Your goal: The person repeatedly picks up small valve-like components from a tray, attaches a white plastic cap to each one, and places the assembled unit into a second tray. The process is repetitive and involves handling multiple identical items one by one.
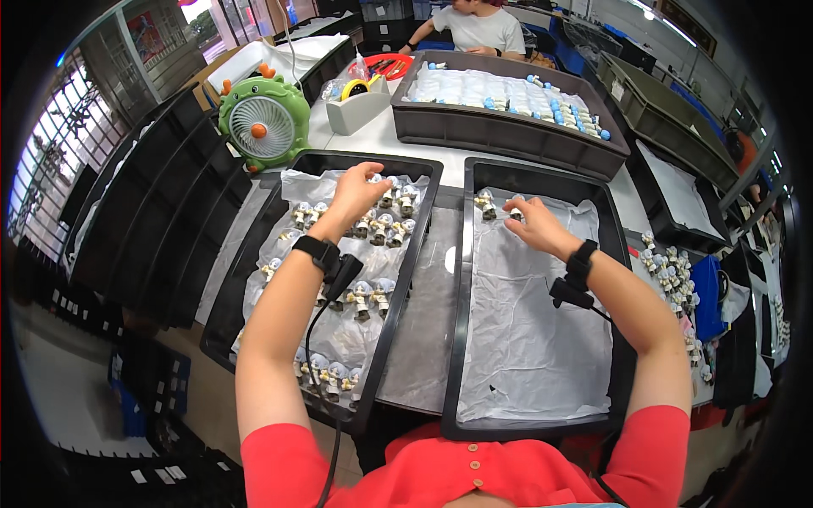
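Note:
Two black trays lie side by side before me, each lined with crumpled white sheet. Rows of small white figurines (pixel 360 298) with pale-blue tops and dark bases fill much of the left tray (pixel 392 339). At its far end my left hand (pixel 354 196) bends its fingers round one figurine, which they partly cover. In the right tray (pixel 460 339), my right hand (pixel 539 227) pinches a figurine (pixel 516 208) between thumb and fingers, close to the liner. Just left of it another figurine (pixel 485 204) stands in the far left corner.
A green fan (pixel 264 123) stands beyond the left tray, near a grey holder (pixel 357 112). Behind the trays is a large brown crate (pixel 508 140) holding blue-and-white pieces. More figurines (pixel 673 275) crowd the right side. A person in white (pixel 483 32) sits across the table.

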`<state>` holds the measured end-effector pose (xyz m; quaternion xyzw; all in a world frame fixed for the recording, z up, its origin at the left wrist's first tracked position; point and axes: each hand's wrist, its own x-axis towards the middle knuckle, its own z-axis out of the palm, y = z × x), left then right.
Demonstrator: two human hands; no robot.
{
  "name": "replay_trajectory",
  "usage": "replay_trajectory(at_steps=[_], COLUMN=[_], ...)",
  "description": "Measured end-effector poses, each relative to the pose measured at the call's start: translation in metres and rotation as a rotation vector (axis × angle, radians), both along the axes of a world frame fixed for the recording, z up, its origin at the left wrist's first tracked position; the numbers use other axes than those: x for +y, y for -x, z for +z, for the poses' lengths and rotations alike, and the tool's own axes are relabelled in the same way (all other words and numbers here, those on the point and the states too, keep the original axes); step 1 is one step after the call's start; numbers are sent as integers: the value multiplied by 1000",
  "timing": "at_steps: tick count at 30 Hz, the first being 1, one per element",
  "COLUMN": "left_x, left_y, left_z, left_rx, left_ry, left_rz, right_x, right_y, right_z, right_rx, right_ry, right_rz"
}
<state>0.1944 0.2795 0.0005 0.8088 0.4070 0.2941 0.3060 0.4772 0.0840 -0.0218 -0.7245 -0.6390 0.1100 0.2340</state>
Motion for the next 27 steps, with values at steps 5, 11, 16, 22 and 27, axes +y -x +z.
replay_trajectory(at_steps=[5, 11, 16, 22, 27], left_x=[-76, -147, -180, -210, -235], left_y=[1, -7, -21, -27, -21], left_z=[43, 89, 91, 82, 73], left_rx=[-132, -207, -314, -354, -355], left_ry=[168, 549, 514, 417, 338], left_rz=[-276, -540, -521, -566, -461], right_x=[10, -15, -65, -108, -118], right_y=[-20, -4, 59, 90, 92], right_z=[-40, 20, 71, 79, 68], right_rx=[-92, 383, 1102, 1406, 1545], right_ry=[-36, 88, -88, -77, 22], right_rz=[-44, 10, 204, 332, 337])
